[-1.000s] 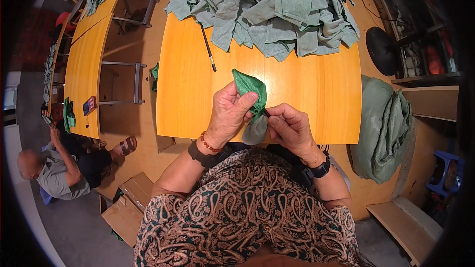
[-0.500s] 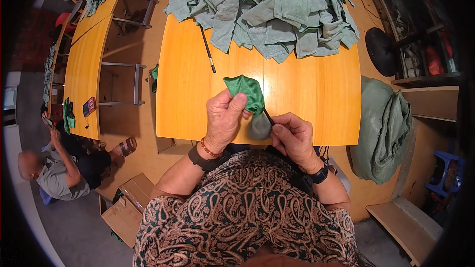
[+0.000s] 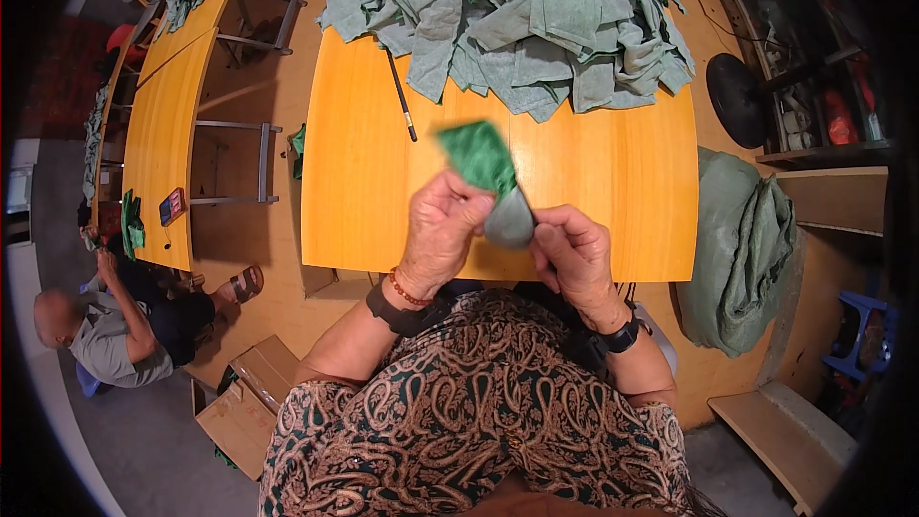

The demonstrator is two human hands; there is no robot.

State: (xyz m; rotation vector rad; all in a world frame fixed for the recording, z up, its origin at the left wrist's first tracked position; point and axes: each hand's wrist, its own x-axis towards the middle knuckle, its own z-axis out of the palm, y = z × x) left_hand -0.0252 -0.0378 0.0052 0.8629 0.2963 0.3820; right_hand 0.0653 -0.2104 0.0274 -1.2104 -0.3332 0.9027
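My left hand point(image 3: 438, 230) pinches a small fabric piece point(image 3: 481, 155) between thumb and fingers, over the near part of the table. Its upper part is shiny green and a little blurred, and its lower part is grey-green. Close by on the right, my right hand point(image 3: 578, 254) is closed on a thin dark stick, most of which is hidden by the cloth and fingers. The stick runs up along the right edge of the fabric. Farther off, a black stick point(image 3: 401, 96) with a light band near its end lies on the tabletop.
A large heap of grey-green fabric strips point(image 3: 565, 33) covers the far part of the yellow table point(image 3: 373, 201). Right of the table sits a bulky green bundle point(image 3: 732, 258). At left are a cardboard box point(image 3: 244, 407), a second table point(image 3: 168, 134) and a seated person point(image 3: 124, 325).
The green part has extended upward, and more of the grey-green part shows below it. My left hand has moved slightly down and right along the fabric. Less of the stick is visible.
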